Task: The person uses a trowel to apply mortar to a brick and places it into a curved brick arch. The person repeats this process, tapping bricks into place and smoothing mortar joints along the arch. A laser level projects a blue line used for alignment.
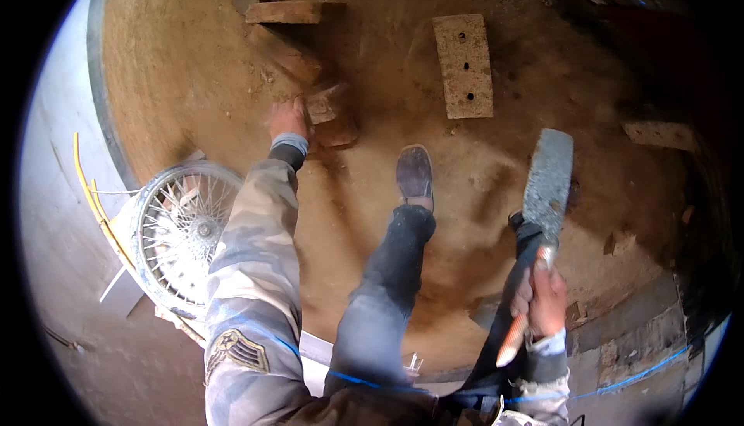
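Note:
My left hand (289, 118) is stretched out at the upper middle, closed at the left end of a reddish-brown brick (332, 122); its fingertips are partly hidden and blurred. Just beyond it, more bricks (287, 55) lie close together on the dirt. On the right, my right hand (547, 300) grips the orange-and-white handle of a trowel (548, 182). The trowel's broad, flat grey blade points away from me and is coated with dried mortar.
A spoked wheel (194, 232) and a yellow tube (87, 186) stand to my left. Ahead lies a brick with three holes (465, 65); another brick (660, 135) is at the far right. A blue string (643, 372) runs low across in front of me. My shoe (415, 172) rests on the dirt.

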Tool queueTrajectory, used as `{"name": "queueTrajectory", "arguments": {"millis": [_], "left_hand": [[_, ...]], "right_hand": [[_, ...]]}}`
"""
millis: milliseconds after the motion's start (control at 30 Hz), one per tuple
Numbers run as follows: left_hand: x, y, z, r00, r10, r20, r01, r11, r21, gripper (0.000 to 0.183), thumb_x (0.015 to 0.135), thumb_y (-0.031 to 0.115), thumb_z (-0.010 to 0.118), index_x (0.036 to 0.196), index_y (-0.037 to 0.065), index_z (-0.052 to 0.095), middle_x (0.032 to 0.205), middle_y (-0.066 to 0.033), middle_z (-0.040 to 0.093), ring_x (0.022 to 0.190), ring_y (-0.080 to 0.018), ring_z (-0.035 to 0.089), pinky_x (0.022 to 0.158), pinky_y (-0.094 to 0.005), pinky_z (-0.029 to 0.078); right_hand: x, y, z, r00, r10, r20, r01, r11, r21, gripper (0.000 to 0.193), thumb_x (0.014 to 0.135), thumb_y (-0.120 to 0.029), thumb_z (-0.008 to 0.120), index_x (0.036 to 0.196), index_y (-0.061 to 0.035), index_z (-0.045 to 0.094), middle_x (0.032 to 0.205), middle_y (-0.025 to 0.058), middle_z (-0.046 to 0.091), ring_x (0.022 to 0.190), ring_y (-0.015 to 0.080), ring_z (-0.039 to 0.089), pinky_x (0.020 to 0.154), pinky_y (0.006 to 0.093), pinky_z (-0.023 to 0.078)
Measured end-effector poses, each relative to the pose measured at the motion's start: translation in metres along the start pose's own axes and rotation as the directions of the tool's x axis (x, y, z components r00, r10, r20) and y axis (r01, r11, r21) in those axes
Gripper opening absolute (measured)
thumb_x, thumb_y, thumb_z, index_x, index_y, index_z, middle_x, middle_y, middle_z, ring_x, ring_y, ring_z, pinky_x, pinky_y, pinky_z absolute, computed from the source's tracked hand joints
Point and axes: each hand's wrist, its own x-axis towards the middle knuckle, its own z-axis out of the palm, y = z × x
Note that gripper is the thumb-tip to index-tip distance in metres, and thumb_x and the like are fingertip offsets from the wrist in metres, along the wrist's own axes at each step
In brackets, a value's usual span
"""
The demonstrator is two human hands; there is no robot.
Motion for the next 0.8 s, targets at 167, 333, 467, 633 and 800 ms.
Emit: {"name": "queueTrajectory", "arguments": {"millis": [167,333,467,633,800], "left_hand": [[-0.059,0.032,-0.149,0.994,0.094,0.046,-0.048,0.799,-0.599,0.061,0.064,0.018,0.081,0.117,0.001,0.057,0.111,-0.0198,0.065,0.110,-0.0360,0.058,0.098,-0.0409,0.045],[-0.131,0.033,-0.320,0.785,0.619,0.014,-0.017,0.044,-0.999,0.076,0.066,0.014,0.085,0.132,-0.001,0.051,0.121,-0.0084,0.063,0.112,-0.0195,0.057,0.099,-0.0343,0.044],[-0.174,0.095,-0.401,0.625,0.776,-0.089,0.338,-0.371,-0.865,0.081,0.073,0.027,0.082,0.139,0.002,0.044,0.131,-0.0095,0.057,0.119,-0.0212,0.054,0.103,-0.0380,0.043],[-0.238,0.237,-0.428,0.723,0.678,-0.131,0.544,-0.676,-0.497,0.076,0.086,0.049,0.068,0.143,0.007,0.039,0.133,-0.0109,0.056,0.118,-0.0234,0.056,0.101,-0.0398,0.048],[-0.313,0.330,-0.441,0.635,0.770,0.066,0.683,-0.518,-0.515,0.060,0.086,0.044,0.069,0.131,0.007,0.052,0.116,-0.0108,0.065,0.102,-0.0256,0.065,0.089,-0.0420,0.055]], "right_hand": [[-0.005,0.029,0.010,0.998,-0.013,-0.057,0.015,1.000,0.024,0.028,0.102,-0.032,0.049,0.085,-0.0090,0.047,0.055,-0.0005,0.041,0.038,0.0115,0.038,0.035,0.0291,0.036],[-0.087,0.050,-0.032,0.998,0.029,-0.057,-0.019,0.987,0.162,0.030,0.099,-0.036,0.054,0.083,-0.0128,0.044,0.058,-0.0012,0.043,0.041,0.0116,0.041,0.037,0.0298,0.038],[-0.166,0.064,-0.064,0.986,-0.068,-0.150,0.097,0.976,0.197,0.029,0.098,-0.034,0.055,0.082,-0.0131,0.044,0.058,-0.0013,0.043,0.041,0.0108,0.041,0.036,0.0295,0.038],[-0.201,0.100,-0.099,0.979,-0.067,-0.195,0.133,0.927,0.350,0.028,0.097,-0.034,0.057,0.085,-0.0107,0.047,0.056,-0.0011,0.043,0.040,0.0116,0.041,0.036,0.0302,0.038],[-0.235,0.159,-0.168,0.970,-0.121,-0.212,0.191,0.917,0.349,0.030,0.099,-0.034,0.054,0.083,-0.0097,0.049,0.054,-0.0018,0.042,0.040,0.0106,0.041,0.036,0.0294,0.038]]}}
